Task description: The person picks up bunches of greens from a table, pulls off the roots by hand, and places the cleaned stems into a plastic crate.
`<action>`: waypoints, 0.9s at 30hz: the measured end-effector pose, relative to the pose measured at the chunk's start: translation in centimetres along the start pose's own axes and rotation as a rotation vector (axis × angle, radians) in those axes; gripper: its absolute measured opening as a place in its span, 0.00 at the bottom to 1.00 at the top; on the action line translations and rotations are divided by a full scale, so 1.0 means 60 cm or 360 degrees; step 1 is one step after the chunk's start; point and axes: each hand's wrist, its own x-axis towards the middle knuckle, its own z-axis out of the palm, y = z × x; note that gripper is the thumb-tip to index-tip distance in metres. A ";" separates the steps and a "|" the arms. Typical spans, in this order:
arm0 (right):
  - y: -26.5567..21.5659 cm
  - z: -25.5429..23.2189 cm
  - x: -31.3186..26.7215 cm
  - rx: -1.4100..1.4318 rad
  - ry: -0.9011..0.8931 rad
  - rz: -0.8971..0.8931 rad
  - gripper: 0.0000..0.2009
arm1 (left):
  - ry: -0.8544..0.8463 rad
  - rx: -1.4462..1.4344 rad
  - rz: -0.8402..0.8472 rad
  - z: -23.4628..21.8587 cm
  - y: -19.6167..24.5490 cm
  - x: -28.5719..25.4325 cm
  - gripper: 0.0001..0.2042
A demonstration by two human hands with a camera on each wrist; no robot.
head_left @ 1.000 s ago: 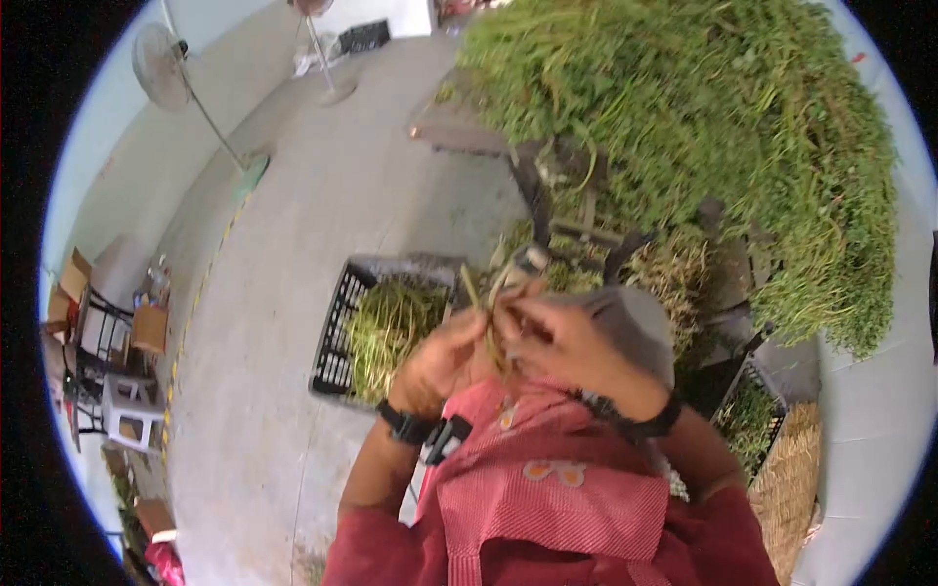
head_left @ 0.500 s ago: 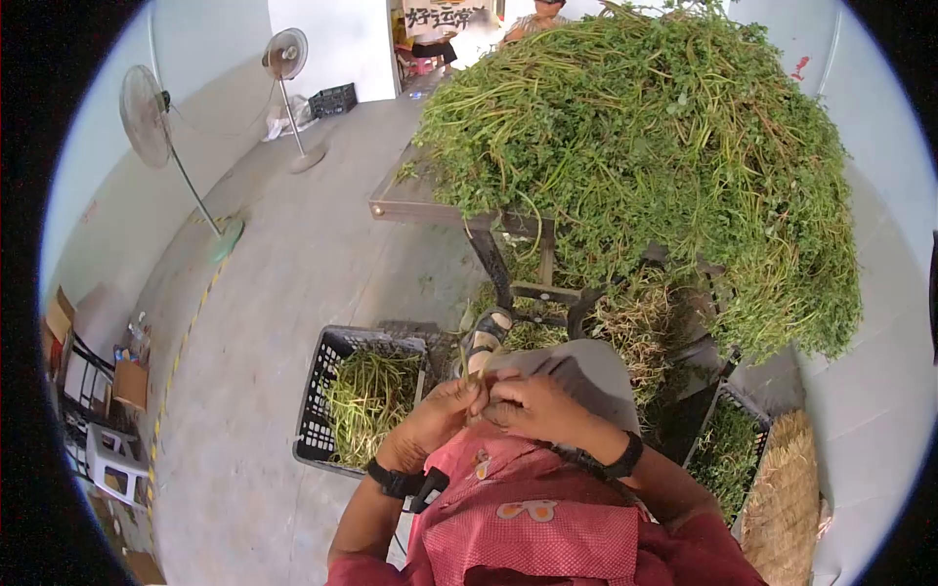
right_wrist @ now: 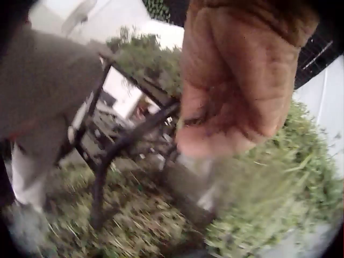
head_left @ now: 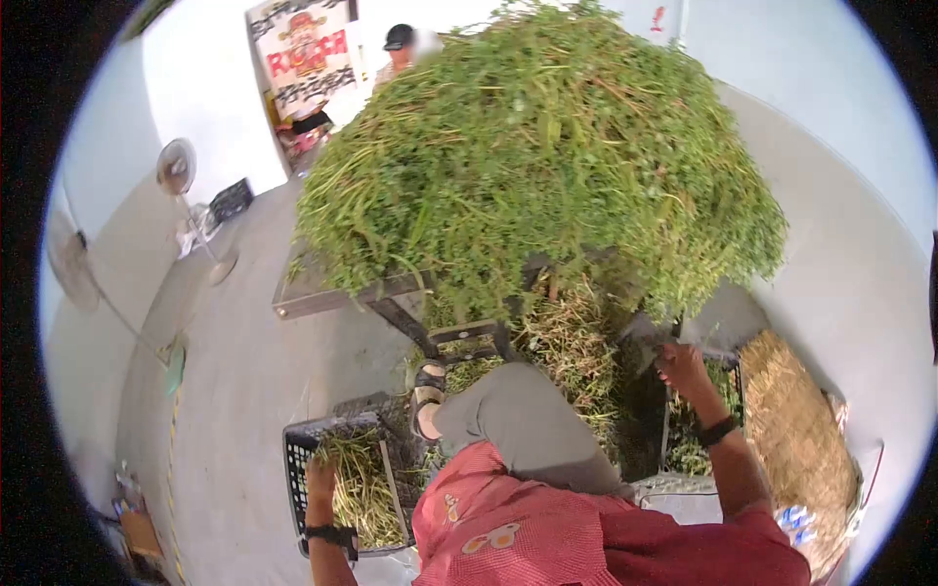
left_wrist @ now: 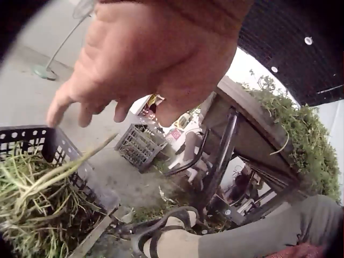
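My left hand (head_left: pixel 320 481) hangs over the black crate of cut stems (head_left: pixel 366 488) at the lower left, fingers spread loosely and pointing down. In the left wrist view a single pale-green stem (left_wrist: pixel 80 158) slants up from the pile of stems (left_wrist: pixel 32 199), below the fingertips. My right hand (head_left: pixel 684 371) is held out to the right, at the far end of a second crate (head_left: pixel 738 410) with green leaves in it. Its fingers look bent in the right wrist view, and the area below them is blurred; I cannot tell whether they hold anything.
A big heap of leafy green stems (head_left: pixel 547 156) covers the table (head_left: pixel 332 295) ahead. Withered stems (head_left: pixel 572 342) lie under it. A straw mat (head_left: pixel 801 439) is at the right, two standing fans (head_left: pixel 176 171) at the left. A person (head_left: pixel 398 49) is behind the heap.
My hands were together at my lap, working on a green stem. They have parted, the left to the stem crate and the right outward to the leaf crate. The view has swung right.
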 end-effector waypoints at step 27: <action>-0.477 -0.006 0.356 0.0365 0.0280 -0.0783 0.17 | -0.0063 0.0528 -0.0843 0.443 0.026 0.049 0.14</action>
